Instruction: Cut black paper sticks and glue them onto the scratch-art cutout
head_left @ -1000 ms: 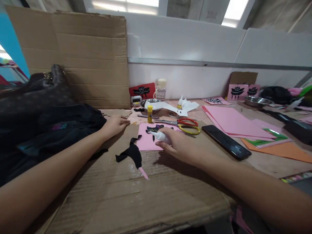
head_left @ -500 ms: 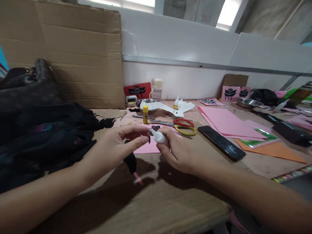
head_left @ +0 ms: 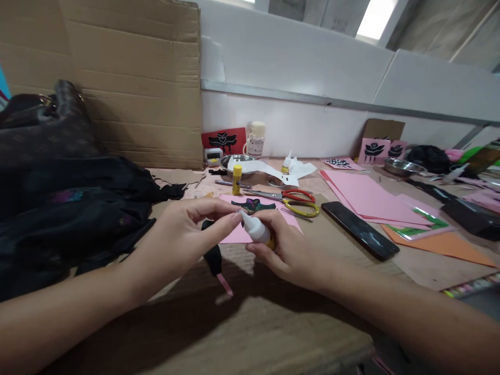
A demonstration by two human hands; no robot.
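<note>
In my right hand (head_left: 291,250) is a small white glue bottle (head_left: 255,229), tilted so its nozzle points up and to the left. My left hand (head_left: 191,234) meets the nozzle tip with thumb and forefinger pinched together; whatever they hold is too small and hidden to make out. Behind the hands lies a pink sheet (head_left: 234,237) bearing a black cut-out shape (head_left: 255,204) with shiny coloured patches. Below my left fingers, a black strip (head_left: 213,259) with a pink end rests on the tabletop.
A yellow glue stick (head_left: 236,179) stands behind the pink sheet, beside red-and-yellow-handled scissors (head_left: 299,202). A black phone (head_left: 359,229) and stacked pink paper (head_left: 371,195) lie rightward. Dark cloth and a bag (head_left: 42,135) fill the left. A steel bowl (head_left: 230,165) sits farther back.
The left fingertips have closed at the nozzle tip, where a dark bit showed before. The bottle has come slightly nearer, and more of the black cut-out is visible. The view has shifted a little.
</note>
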